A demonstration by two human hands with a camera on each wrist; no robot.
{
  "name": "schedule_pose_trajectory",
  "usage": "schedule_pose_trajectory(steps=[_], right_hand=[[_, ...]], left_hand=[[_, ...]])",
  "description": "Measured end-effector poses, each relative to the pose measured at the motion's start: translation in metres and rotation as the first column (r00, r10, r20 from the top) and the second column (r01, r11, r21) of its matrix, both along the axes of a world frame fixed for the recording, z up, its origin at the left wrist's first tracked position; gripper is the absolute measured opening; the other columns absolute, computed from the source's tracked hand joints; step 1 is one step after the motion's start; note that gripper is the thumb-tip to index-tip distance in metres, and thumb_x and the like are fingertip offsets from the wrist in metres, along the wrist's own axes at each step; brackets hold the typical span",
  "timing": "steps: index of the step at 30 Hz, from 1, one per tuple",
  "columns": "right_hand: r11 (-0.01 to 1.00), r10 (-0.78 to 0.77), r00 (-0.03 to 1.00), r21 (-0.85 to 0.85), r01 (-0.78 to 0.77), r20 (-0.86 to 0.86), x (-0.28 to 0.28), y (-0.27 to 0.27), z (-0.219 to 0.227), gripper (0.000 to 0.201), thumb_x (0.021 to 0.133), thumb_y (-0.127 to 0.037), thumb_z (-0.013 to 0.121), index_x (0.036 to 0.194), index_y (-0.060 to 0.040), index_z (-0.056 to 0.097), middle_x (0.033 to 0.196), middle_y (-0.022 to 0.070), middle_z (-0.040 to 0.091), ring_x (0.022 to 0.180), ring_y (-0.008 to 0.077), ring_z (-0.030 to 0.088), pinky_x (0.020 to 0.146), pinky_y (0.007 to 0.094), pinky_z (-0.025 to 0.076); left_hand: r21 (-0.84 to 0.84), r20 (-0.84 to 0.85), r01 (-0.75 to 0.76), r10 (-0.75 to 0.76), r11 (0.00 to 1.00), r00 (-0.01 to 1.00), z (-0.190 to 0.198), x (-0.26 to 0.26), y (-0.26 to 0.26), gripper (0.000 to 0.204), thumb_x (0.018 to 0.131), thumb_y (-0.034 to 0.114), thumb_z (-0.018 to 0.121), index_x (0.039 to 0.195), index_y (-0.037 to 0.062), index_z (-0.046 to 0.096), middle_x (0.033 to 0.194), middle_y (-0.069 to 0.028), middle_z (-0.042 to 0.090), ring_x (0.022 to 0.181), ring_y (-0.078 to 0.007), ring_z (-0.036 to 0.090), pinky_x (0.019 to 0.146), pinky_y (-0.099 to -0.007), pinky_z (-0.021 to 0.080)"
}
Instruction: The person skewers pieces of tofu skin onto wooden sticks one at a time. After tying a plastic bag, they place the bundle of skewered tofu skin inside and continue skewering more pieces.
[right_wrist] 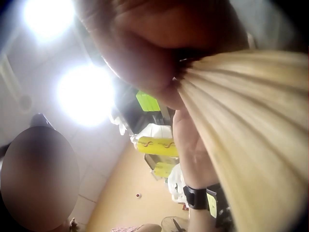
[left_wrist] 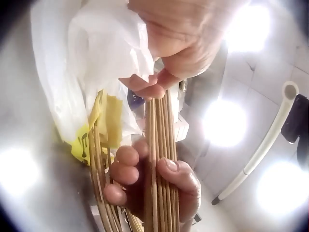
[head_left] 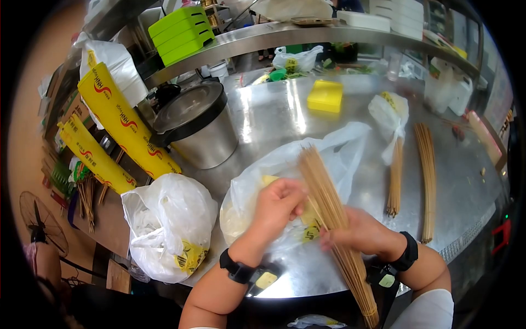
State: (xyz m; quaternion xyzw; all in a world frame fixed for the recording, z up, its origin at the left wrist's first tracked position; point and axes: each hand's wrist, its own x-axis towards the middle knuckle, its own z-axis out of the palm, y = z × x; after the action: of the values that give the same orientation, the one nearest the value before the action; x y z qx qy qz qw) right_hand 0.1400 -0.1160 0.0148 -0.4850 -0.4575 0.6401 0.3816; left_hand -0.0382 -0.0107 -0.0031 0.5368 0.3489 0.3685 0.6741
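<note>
A long bundle of thin wooden sticks [head_left: 323,189] slants across the front of the steel table, banded near its lower end. My right hand [head_left: 359,233] grips it around the middle, with the thumb across the sticks [left_wrist: 161,193] in the left wrist view. My left hand [head_left: 276,208] is beside the upper part, fingers curled; in the left wrist view its fingertips [left_wrist: 154,91] pinch at the sticks. Close up in the right wrist view, the sticks [right_wrist: 246,121] fan out from the right hand [right_wrist: 159,43]. A clear plastic bag [head_left: 350,140] lies behind both hands.
A knotted white bag [head_left: 170,225] and a lidded steel pot [head_left: 211,131] stand left, beside yellow rolls [head_left: 123,118]. Two more stick bundles lie right, one bare [head_left: 426,186], one topped by a bag [head_left: 390,112]. A yellow box [head_left: 325,96] sits farther back, below a shelf [head_left: 263,41].
</note>
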Motion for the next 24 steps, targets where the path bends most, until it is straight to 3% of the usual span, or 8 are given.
schedule_pose_trajectory(steps=[7,8,9,10,12,14,16,24], right_hand=[[0.999,-0.039,0.995,-0.025,0.037,-0.090,0.002,0.000,-0.002,0.018,0.084,-0.004,0.063,0.095,-0.0009,0.050,0.086,0.0045,0.057,0.073,0.0118,0.061,0.064,0.0250,0.047],[0.999,-0.042,0.995,-0.029,0.039,-0.091,0.002,0.000,0.001,0.018,0.084,-0.004,0.063,0.095,-0.0009,0.050,0.086,0.0045,0.057,0.073,0.0118,0.061,0.064,0.0250,0.047],[0.999,-0.041,0.996,-0.012,0.040,-0.080,0.003,0.000,0.004,0.017,0.084,-0.004,0.063,0.094,-0.0009,0.049,0.085,0.0046,0.057,0.072,0.0117,0.061,0.064,0.0254,0.047],[0.999,-0.041,0.997,0.006,0.042,-0.071,0.003,0.000,0.005,0.017,0.084,-0.003,0.063,0.094,-0.0009,0.049,0.085,0.0047,0.058,0.070,0.0116,0.060,0.064,0.0258,0.047],[0.999,-0.046,0.997,0.010,0.047,-0.066,0.004,0.000,0.001,0.017,0.084,-0.003,0.063,0.094,-0.0006,0.049,0.084,0.0049,0.057,0.070,0.0118,0.060,0.064,0.0258,0.047],[0.999,-0.048,0.997,0.015,0.049,-0.057,0.005,0.001,-0.001,0.017,0.084,-0.003,0.063,0.094,-0.0002,0.049,0.084,0.0050,0.057,0.070,0.0119,0.060,0.064,0.0259,0.047],[0.999,-0.031,0.999,0.025,0.031,-0.024,0.006,0.002,-0.002,0.017,0.084,-0.003,0.062,0.094,0.0009,0.049,0.084,0.0052,0.057,0.070,0.0120,0.060,0.063,0.0258,0.047],[0.999,-0.039,0.999,0.008,0.039,-0.017,0.005,0.004,-0.002,0.017,0.084,-0.003,0.062,0.096,0.0011,0.051,0.086,0.0048,0.057,0.070,0.0118,0.060,0.064,0.0256,0.047]], left_hand=[[0.020,-0.009,0.075,-0.075,0.997,0.997,0.006,-0.013,0.007,0.008,0.089,0.009,0.062,0.091,0.0028,0.057,0.076,-0.0035,0.062,0.058,-0.0072,0.052,0.050,-0.0204,0.040],[0.265,-0.040,-0.101,0.115,0.959,0.993,0.002,-0.013,0.011,0.007,0.089,0.007,0.063,0.091,0.0022,0.058,0.076,-0.0026,0.062,0.061,-0.0068,0.053,0.053,-0.0208,0.041],[0.496,-0.025,-0.250,0.302,0.832,0.953,0.000,-0.014,0.014,0.007,0.088,0.006,0.063,0.090,0.0016,0.058,0.076,-0.0017,0.061,0.064,-0.0063,0.053,0.056,-0.0211,0.043],[0.495,-0.029,-0.246,0.299,0.833,0.954,0.003,-0.018,0.015,0.007,0.088,0.006,0.063,0.090,0.0016,0.058,0.076,-0.0017,0.061,0.064,-0.0063,0.053,0.056,-0.0211,0.043],[0.666,-0.285,-0.145,0.430,0.731,0.857,0.014,-0.031,0.016,0.005,0.085,0.003,0.064,0.087,0.0007,0.060,0.075,0.0008,0.060,0.069,-0.0052,0.053,0.061,-0.0210,0.045],[0.678,-0.372,-0.083,0.439,0.730,0.818,0.013,-0.035,0.015,0.011,0.081,0.008,0.069,0.081,-0.0005,0.061,0.071,-0.0019,0.061,0.065,-0.0080,0.055,0.059,-0.0233,0.046],[0.665,-0.611,0.117,0.448,0.738,0.653,0.019,-0.034,0.009,0.020,0.077,0.013,0.073,0.080,-0.0019,0.062,0.067,-0.0061,0.062,0.061,-0.0126,0.056,0.058,-0.0264,0.047],[0.637,-0.648,0.105,0.456,0.764,0.610,0.014,-0.048,0.021,0.021,0.075,0.015,0.075,0.080,-0.0018,0.064,0.066,-0.0083,0.062,0.059,-0.0150,0.056,0.056,-0.0281,0.047]])
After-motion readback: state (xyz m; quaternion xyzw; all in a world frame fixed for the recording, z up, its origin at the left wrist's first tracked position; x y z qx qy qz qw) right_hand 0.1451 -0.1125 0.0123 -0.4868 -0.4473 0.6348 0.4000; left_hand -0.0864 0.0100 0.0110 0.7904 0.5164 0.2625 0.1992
